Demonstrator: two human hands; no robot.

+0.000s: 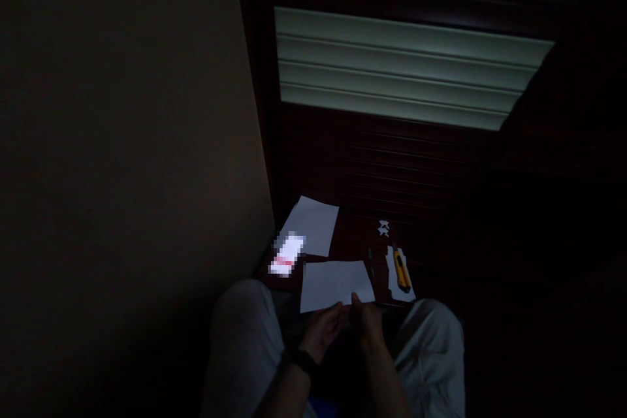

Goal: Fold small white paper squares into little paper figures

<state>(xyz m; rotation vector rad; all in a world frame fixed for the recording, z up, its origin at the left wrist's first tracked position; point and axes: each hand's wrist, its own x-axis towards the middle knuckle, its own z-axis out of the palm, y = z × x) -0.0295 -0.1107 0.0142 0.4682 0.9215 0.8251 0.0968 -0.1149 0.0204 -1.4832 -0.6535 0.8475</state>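
The scene is very dark. A white sheet of paper (336, 284) lies on a small dark table (355, 238) in front of my knees. My left hand (323, 330), with a dark band at the wrist, and my right hand (366, 320) meet at the sheet's near edge. Both have their fingers closed on that edge. A yellow utility knife (401, 269) rests on a narrow strip of white paper (399, 277) just right of the sheet.
A second white sheet (313, 225) lies at the table's back left, with a blurred white and red item (288, 255) beside it. Small white paper scraps (383, 228) sit behind the knife. A plain wall rises on the left; dark slatted panelling with a lit patch stands behind.
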